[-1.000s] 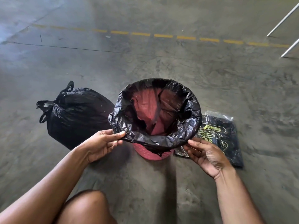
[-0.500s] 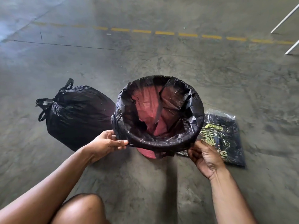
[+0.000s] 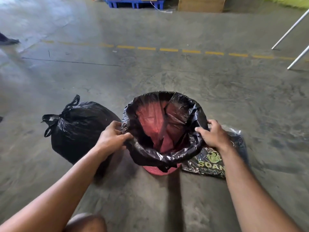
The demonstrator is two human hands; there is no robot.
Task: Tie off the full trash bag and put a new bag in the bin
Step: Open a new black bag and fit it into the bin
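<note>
A red bin [image 3: 158, 169] stands on the concrete floor with a thin black bag [image 3: 150, 153] lining it, the bag's edge folded out over the rim. The red inside shows through the plastic. My left hand [image 3: 112, 137] pinches the folded edge on the rim's left side. My right hand [image 3: 213, 134] grips the edge on the right side. To the left of the bin lies the full black trash bag [image 3: 78, 131], knotted at its top left.
A flat pack of black bags [image 3: 210, 163] with green print lies right of the bin, partly under my right forearm. White metal legs [image 3: 291, 29] slant at the far right. A blue pallet [image 3: 133, 2] and a cardboard box [image 3: 200, 4] stand far back.
Both hands have moved from the near side of the rim up to its left and right sides. My view has tilted up, showing more of the far floor.
</note>
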